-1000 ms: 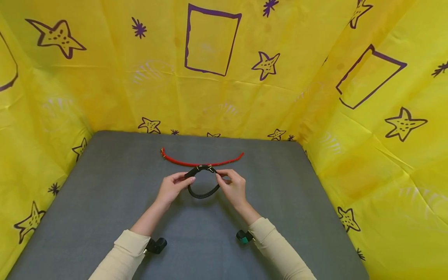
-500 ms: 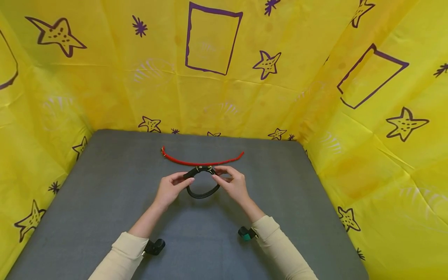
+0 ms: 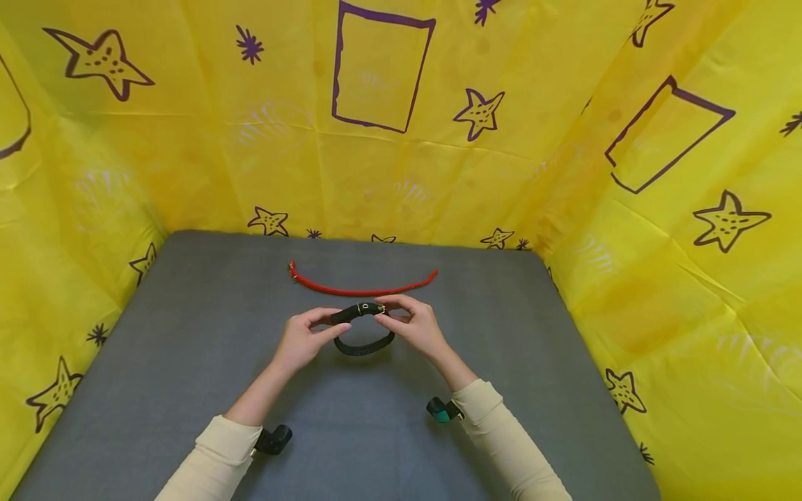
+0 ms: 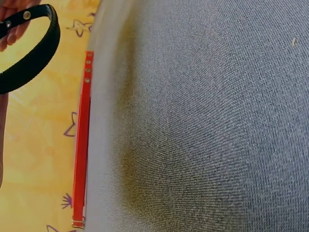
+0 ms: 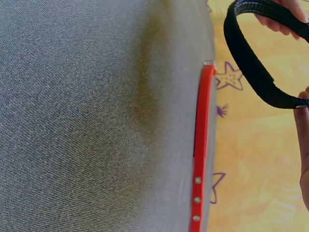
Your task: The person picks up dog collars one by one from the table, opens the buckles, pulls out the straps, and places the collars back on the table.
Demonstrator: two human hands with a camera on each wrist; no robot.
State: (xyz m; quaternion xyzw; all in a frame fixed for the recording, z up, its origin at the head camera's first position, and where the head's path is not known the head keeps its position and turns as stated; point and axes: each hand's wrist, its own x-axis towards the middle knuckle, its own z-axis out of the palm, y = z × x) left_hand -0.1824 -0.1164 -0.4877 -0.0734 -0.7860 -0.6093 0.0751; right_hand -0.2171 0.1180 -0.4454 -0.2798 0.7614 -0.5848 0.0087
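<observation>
A black pet collar (image 3: pixel 365 349), bent into a ring, is held up above the table between both hands. My left hand (image 3: pixel 303 339) pinches its left side between thumb and fingers. At the collar's gold-coloured buckle, my right hand (image 3: pixel 415 327) pinches the right side, thumb below and fingers behind. A metal-rimmed hole shows on the upper strap, left of the buckle. In the left wrist view the black collar (image 4: pixel 41 60) loops at the upper left, two eyelets showing on its strap. The right wrist view has the collar's plain band (image 5: pixel 251 67) at upper right.
Behind the hands a red collar (image 3: pixel 357 293) lies stretched in a shallow curve on the grey table (image 3: pixel 501 334), its buckle end at left. Yellow patterned cloth (image 3: pixel 288 160) hangs around the back and sides.
The black collar's upper strap has tipped down and toward me, so its ring looks flatter. My right hand has shifted slightly left, its fingers now over the buckle. The red collar is unmoved.
</observation>
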